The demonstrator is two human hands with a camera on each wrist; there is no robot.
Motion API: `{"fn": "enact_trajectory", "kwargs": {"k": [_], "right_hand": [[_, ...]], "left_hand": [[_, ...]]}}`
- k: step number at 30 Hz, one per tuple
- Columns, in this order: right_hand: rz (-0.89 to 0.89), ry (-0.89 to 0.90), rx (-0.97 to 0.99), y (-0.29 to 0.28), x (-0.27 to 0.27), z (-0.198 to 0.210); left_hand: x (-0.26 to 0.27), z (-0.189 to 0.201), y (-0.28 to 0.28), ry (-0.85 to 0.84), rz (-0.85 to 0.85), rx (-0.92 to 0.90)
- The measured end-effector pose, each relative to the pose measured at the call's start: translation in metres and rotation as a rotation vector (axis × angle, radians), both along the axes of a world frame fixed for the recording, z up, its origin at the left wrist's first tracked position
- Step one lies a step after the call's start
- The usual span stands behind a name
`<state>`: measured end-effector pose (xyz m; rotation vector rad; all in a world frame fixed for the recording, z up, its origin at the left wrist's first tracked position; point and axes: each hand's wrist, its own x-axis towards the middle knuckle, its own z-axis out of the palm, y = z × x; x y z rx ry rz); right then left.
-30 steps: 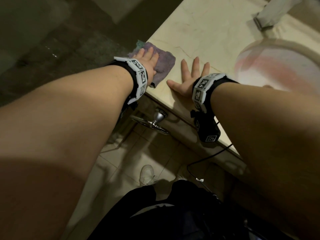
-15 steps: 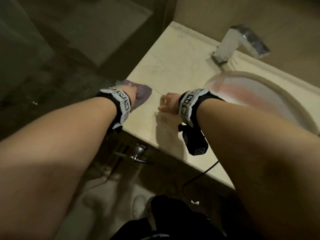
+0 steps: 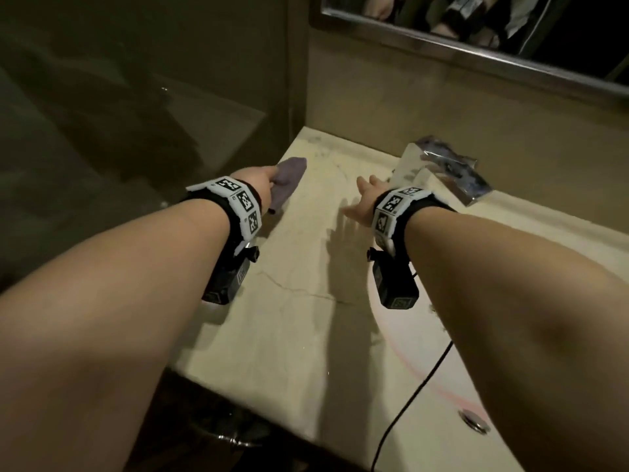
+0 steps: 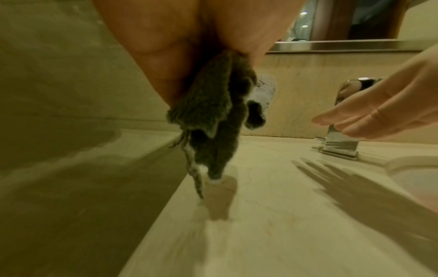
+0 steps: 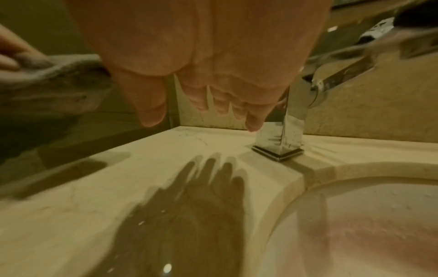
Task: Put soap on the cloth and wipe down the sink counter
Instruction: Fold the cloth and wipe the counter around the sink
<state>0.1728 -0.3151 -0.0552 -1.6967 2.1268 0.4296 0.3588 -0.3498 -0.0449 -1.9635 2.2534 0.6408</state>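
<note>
My left hand [image 3: 262, 180] grips a purple-grey cloth [image 3: 287, 180] and holds it above the left edge of the cream marble counter [image 3: 306, 335]. In the left wrist view the cloth [image 4: 213, 116] hangs bunched from my fingers, its tip close over the stone. My right hand [image 3: 366, 202] hovers open above the counter, fingers straight and spread, pointing toward the chrome faucet [image 3: 439, 168]. The right wrist view shows those fingers [image 5: 220, 105] just left of the faucet base [image 5: 279, 142], their shadow on the counter. No soap container shows.
A round sink basin [image 5: 367, 224] lies right of my right hand, its drain [image 3: 474, 420] near the front. A mirror [image 3: 493, 32] hangs above the back wall. The counter's left edge drops beside a dark glass panel [image 3: 136, 131]. A black cable [image 3: 412, 393] trails from my right wrist.
Both hands have lifted off the counter and moved toward the back wall. The left hand, which pressed the cloth flat, now holds it bunched in the air; the right hand opened.
</note>
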Motion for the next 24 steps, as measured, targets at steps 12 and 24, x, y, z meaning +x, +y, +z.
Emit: {"fn": "enact_trajectory", "kwargs": {"k": [12, 24], "right_hand": [[-0.206, -0.109, -0.041, -0.094, -0.011, -0.052], [-0.182, -0.122, 0.088, -0.101, -0.018, -0.078]], "left_hand": [[-0.067, -0.027, -0.123, -0.066, -0.276, -0.025], [-0.104, -0.078, -0.147, -0.404, -0.592, 0.15]]}}
